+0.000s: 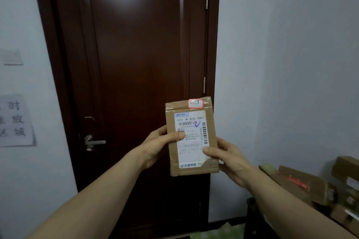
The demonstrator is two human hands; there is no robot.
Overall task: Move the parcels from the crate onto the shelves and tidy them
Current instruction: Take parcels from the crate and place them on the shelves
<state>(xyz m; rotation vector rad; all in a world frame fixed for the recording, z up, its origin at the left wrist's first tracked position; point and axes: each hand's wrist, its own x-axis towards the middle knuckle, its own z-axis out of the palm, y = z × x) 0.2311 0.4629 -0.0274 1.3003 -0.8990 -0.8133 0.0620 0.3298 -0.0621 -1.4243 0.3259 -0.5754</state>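
Forearms: two bare arms reach up from the bottom corners, the left forearm point(87, 205) from the lower left and the right forearm point(291, 209) from the lower right.
Left hand: the left hand point(157, 147) grips the parcel's left edge at about mid-height, with the thumb laid flat across the front and the fingers curled behind.
Right hand: the right hand point(231, 163) pinches the lower right edge, thumb on the front, fingers hidden behind the box.
Parcel: a small flat brown cardboard parcel point(191, 137) is held upright in the air between both hands, in front of the door, with its printed face to the camera. Clear tape crosses its top and bottom.
Shipping label: a white shipping label point(194, 151) covers most of the front.
- The top line reads "501E- M1 B23C [DA1]".
- A small blue logo at the top left looks like "ZTO".
- One barcode sits under the top line and a second runs down the right side.
- A blue hand-drawn tick sits beside the first barcode.
- The bottom strip reads "抖音商城".
- The small print in the middle is too blurred to read.
Sticker: a red-edged white sticker point(195, 103) at the parcel's top right carries handwriting that ends in "7". The marks before it are unclear.
Door: a dark brown wooden door point(136, 54) stands closed, with a silver lever handle point(93, 142) on its left side.
Wall notice: a paper sheet point(16, 120) on the left wall bears large characters. "时", "放" and "域" can be read, and the rest is cut off or blurred.
Other parcels: a pile of brown boxes point(303, 184) lies at the lower right against the pale wall. One has a red strip whose writing is unreadable.
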